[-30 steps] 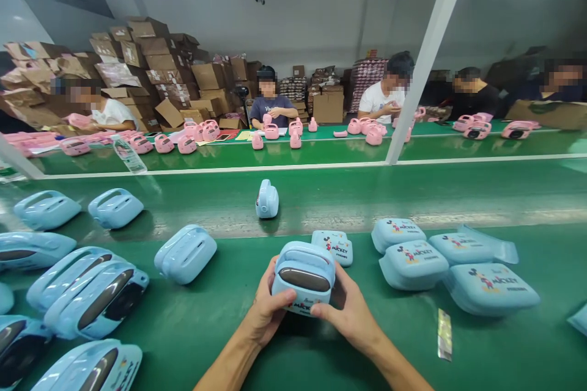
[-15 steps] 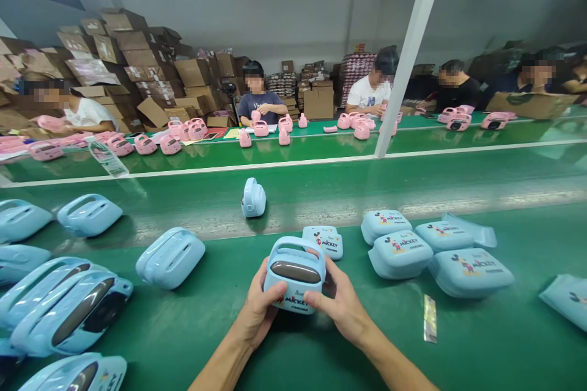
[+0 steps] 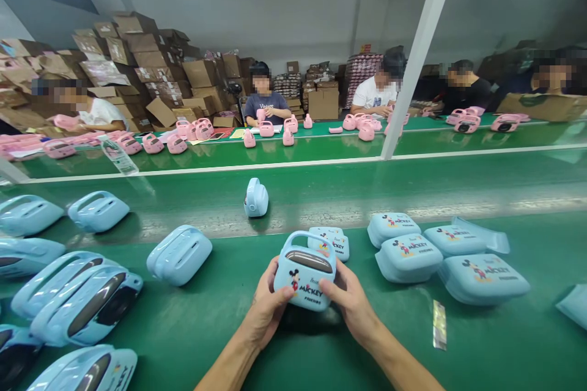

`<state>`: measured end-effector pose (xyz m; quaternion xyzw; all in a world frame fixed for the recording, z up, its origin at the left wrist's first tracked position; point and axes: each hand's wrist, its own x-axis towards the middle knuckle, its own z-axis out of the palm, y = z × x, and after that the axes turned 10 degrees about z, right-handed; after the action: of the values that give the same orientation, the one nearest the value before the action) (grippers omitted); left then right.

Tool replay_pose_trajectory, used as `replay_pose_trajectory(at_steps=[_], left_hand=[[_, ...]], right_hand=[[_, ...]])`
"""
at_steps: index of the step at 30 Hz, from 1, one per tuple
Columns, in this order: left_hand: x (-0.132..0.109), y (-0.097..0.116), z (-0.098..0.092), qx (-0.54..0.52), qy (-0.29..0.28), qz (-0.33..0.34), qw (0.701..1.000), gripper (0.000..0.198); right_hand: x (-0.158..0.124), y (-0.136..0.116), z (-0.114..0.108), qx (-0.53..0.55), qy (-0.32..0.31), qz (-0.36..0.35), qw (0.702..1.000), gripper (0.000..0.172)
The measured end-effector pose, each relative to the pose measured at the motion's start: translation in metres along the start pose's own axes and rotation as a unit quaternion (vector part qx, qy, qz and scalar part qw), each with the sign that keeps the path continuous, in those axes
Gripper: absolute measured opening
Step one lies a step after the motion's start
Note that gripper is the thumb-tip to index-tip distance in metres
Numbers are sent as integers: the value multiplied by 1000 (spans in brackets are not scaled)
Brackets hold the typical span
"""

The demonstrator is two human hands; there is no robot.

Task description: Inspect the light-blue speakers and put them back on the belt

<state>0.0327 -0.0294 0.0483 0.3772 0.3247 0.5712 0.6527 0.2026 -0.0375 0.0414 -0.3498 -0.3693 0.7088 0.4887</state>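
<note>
A light blue handled case (image 3: 304, 270) with a Mickey print is held upright just above the green table (image 3: 284, 354), its printed face turned toward me. My left hand (image 3: 267, 307) grips its left side, thumb on the front. On the case's right side my right hand (image 3: 353, 304) is wrapped, thumb on the lower front edge. Right behind the case lies a flat blue printed cover (image 3: 331, 241). One more blue case (image 3: 255, 198) stands alone farther back on the belt.
Several blue case bodies (image 3: 178, 254) lie scattered at left. Blue printed covers (image 3: 408, 256) are grouped at right, with a small foil strip (image 3: 439, 325) in front. A white post (image 3: 419, 55) rises beyond. People sit at a far table with pink cases (image 3: 266, 129) and stacked cardboard boxes.
The case has tipped back in my hands, so its printed front now faces me instead of its top. Both hands keep their grip.
</note>
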Motion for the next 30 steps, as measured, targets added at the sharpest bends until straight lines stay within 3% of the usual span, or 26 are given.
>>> replay_pose_trajectory(at_steps=[2,4,6,7,9,11,13,14,16,23,30], left_hand=[[-1,-4,-5,-29,-15,15,999,91],[-3,-7,-10,-51,2,7,999,95],[-2,-8,-12,-85,46,-31,995,86],[-1,-6,-12,-106,74,-51,990,81],[2,-1,-9,-146,130,-79,978,70],[6,4,-4,-162,169,-99,967,58],[7,7,1,-140,179,-135,964,49],[7,8,2,-119,173,-155,965,47],[4,9,3,-72,148,-182,969,45],[-1,24,9,13,21,-130,991,48],[1,27,12,26,5,-142,989,50]], right_hand=[[-3,2,5,55,-22,47,997,59],[-5,3,6,48,-56,118,990,61],[-5,2,3,-63,-72,167,981,66],[-5,0,0,-153,-53,158,974,66],[-3,-5,-7,-338,20,57,939,56],[-3,-8,-12,-446,80,-94,887,42],[-5,-8,-14,-485,69,-195,850,72],[-6,-6,-13,-498,45,-222,837,91],[-8,-2,-12,-522,2,-248,816,109],[-15,-9,-11,-560,-31,-268,783,104],[-17,-16,-12,-557,-34,-268,785,99]])
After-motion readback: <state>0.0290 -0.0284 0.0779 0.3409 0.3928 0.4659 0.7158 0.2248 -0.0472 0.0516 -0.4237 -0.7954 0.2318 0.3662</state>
